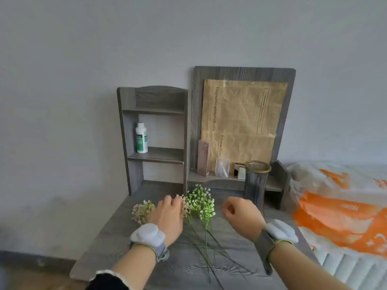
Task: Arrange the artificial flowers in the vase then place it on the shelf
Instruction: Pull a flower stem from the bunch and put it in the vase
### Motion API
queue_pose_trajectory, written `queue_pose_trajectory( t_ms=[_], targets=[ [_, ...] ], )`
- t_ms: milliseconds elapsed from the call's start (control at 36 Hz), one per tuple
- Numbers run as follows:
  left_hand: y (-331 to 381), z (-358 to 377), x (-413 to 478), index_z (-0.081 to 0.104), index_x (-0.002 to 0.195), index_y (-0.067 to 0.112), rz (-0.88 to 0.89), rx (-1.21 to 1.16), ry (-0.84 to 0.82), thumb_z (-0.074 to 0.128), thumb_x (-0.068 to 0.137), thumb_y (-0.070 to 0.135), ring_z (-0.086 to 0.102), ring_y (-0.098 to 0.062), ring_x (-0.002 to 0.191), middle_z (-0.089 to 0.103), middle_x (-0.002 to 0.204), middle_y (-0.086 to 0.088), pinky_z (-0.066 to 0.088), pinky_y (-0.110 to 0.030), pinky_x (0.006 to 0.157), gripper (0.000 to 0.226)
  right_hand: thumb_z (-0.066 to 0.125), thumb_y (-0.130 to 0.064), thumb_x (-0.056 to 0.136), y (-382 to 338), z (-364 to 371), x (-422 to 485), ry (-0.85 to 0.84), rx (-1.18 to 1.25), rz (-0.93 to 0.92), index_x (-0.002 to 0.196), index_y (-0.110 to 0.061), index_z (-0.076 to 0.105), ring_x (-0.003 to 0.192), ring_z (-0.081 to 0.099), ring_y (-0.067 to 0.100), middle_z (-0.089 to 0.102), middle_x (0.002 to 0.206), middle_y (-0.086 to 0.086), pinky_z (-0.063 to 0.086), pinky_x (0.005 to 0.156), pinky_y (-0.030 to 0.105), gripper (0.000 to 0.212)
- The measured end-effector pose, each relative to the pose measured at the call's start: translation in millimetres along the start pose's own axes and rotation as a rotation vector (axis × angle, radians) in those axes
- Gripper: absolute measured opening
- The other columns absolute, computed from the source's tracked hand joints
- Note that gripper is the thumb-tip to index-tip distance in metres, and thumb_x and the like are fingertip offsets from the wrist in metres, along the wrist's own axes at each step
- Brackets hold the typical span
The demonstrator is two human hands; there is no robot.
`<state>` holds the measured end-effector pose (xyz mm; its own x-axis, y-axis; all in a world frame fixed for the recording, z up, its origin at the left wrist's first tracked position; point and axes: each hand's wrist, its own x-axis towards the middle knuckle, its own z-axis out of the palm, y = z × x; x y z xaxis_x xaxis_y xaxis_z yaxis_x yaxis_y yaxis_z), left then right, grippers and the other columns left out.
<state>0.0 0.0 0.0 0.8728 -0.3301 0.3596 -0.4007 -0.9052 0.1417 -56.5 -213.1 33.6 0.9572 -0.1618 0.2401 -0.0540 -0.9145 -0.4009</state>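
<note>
Several artificial flower sprigs lie on the grey wooden table (129,256): a green-and-white bunch (202,203) in the middle and a cream bunch (141,211) to its left, their thin stems fanning toward me. My left hand (167,216) reaches palm down over the flower heads, its fingertips at them; whether it grips any is hidden. My right hand (240,214) hovers to the right of the flowers, fingers loosely curled and holding nothing. A dark grey vase (256,187) with a brass rim stands upright behind my right hand. A small grey shelf unit (154,132) stands at the back.
A white-and-green bottle (141,138) stands on the shelf's middle level. To the right, a board backed with brown printed paper (243,124) has a low ledge with a tall box (203,158), a clear container (222,167) and small items. An orange-and-white bag (339,206) lies at right.
</note>
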Motion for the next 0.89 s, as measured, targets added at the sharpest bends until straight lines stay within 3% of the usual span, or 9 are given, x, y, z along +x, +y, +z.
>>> queue_pose_trajectory(
  t_ms=[167,250,333,389,472,583,639,722,889],
  targets=[
    [1.3,41.2,-8.5,0.034,0.128,0.024,-0.043,-0.148,-0.099,0.045,0.092,0.045,0.049,-0.019,0.109,0.043,0.126,-0.002,0.05,-0.028,0.072,0.043,0.05,-0.042,0.085,7.5,42.4,6.9,-0.213,0.027,0.135,0.089,-0.018,0.069,0.086,0.067,0.021,0.073,0.089,0.0,0.054,0.076,0.031,0.031],
    [1.7,54.8,-7.7,0.029,0.134,0.031,-0.017,-0.242,-0.095,0.045,0.09,0.053,0.048,-0.016,0.112,0.04,0.128,0.002,0.049,-0.028,0.079,0.051,0.051,-0.065,0.078,4.1,57.8,8.7,-0.226,0.059,0.195,0.087,-0.016,0.069,0.084,0.066,0.021,0.072,0.086,0.001,0.052,0.073,0.03,0.053],
    [2.2,65.5,-7.3,0.015,0.142,0.036,-0.004,-0.301,-0.094,0.044,0.087,0.06,0.043,-0.018,0.121,0.035,0.133,0.001,0.045,-0.028,0.085,0.067,0.057,-0.071,0.072,-1.6,69.3,10.6,-0.229,0.067,0.218,0.089,-0.018,0.065,0.081,0.062,0.017,0.067,0.086,-0.002,0.049,0.071,0.029,0.056],
    [1.1,71.3,-5.6,0.012,0.144,0.035,-0.006,-0.34,-0.08,0.048,0.085,0.061,0.038,-0.019,0.128,0.033,0.138,0.0,0.043,-0.028,0.093,0.074,0.063,-0.062,0.075,-4.8,73.6,13.0,-0.244,0.082,0.218,0.087,-0.017,0.063,0.082,0.061,0.017,0.066,0.087,-0.001,0.048,0.071,0.028,0.047],
    [0.3,76.0,-7.1,0.014,0.144,0.03,-0.006,-0.433,0.007,0.054,0.083,0.054,0.043,-0.013,0.121,0.039,0.133,0.004,0.044,-0.024,0.095,0.077,0.068,-0.042,0.079,-7.6,77.1,14.2,-0.281,0.12,0.225,0.08,-0.022,0.059,0.09,0.063,0.019,0.068,0.093,0.002,0.047,0.075,0.027,0.022],
    [-1.7,82.1,-7.6,0.004,0.142,0.05,0.13,-0.389,-0.013,0.05,0.085,0.049,0.042,-0.013,0.104,0.035,0.113,0.006,0.046,-0.026,0.087,0.073,0.071,-0.023,0.082,-3.8,75.6,18.3,-0.38,0.285,0.215,0.066,-0.021,0.053,0.074,0.051,0.015,0.057,0.078,0.003,0.037,0.066,0.025,0.024],
    [-2.0,84.0,-6.3,0.02,0.141,0.048,0.159,-0.326,-0.032,0.045,0.087,0.047,0.038,-0.015,0.109,0.031,0.115,0.005,0.044,-0.027,0.091,0.059,0.07,-0.013,0.082,-2.2,72.7,20.2,-0.417,0.405,0.253,0.065,-0.016,0.055,0.064,0.047,0.014,0.054,0.069,0.003,0.036,0.062,0.023,0.024],
    [-2.6,83.9,-4.5,0.044,0.128,0.036,0.125,-0.341,-0.035,0.044,0.088,0.043,0.037,-0.015,0.113,0.032,0.117,0.004,0.045,-0.028,0.09,0.04,0.06,0.0,0.086,0.1,69.7,21.2,-0.44,0.55,0.321,0.06,-0.015,0.056,0.043,0.043,0.004,0.055,0.053,-0.003,0.035,0.044,0.013,0.03],
    [-4.9,83.3,-2.3,0.052,0.115,0.03,0.061,-0.441,-0.05,0.045,0.09,0.029,0.036,-0.01,0.111,0.033,0.116,0.008,0.045,-0.025,0.081,0.026,0.041,-0.002,0.099,12.1,61.9,21.2,-0.295,1.001,0.568,0.09,-0.005,0.058,0.051,0.046,0.015,0.058,0.063,0.009,0.037,0.041,0.017,0.019]
  ],
)
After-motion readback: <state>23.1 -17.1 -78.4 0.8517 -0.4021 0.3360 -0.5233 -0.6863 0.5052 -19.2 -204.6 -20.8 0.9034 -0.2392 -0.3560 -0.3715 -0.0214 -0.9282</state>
